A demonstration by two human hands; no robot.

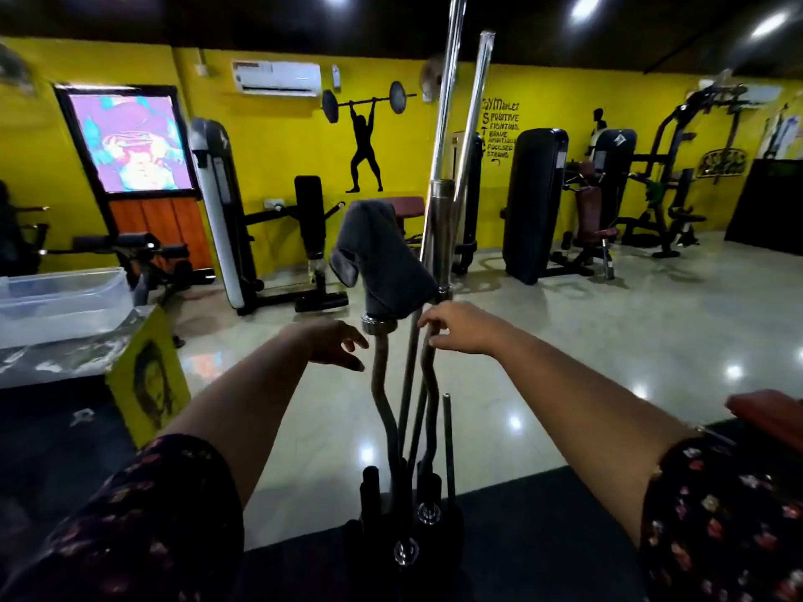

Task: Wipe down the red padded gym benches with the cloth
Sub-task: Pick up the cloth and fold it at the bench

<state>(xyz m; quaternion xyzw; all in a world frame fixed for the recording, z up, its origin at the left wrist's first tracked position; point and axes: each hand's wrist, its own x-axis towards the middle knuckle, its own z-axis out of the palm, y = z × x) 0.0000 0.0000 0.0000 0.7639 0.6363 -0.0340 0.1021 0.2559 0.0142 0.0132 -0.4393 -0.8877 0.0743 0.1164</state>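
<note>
A dark grey cloth (382,262) hangs draped over the top end of a curl bar standing in a bar rack right in front of me. My left hand (336,343) is just below and left of the cloth, fingers relaxed, touching nothing. My right hand (460,328) is just right of the cloth's lower edge; its fingertips touch a thin upright bar, and nothing is held. A red padded bench (769,417) shows only its corner at the right edge. Another red pad (408,206) sits behind the cloth, far off.
Several upright bars (439,219) stand in the black rack (404,536) at my feet. A yellow box (150,384) and a clear plastic tub (61,297) sit at the left. Weight machines (536,202) line the yellow wall. Shiny tiled floor (586,341) lies beyond.
</note>
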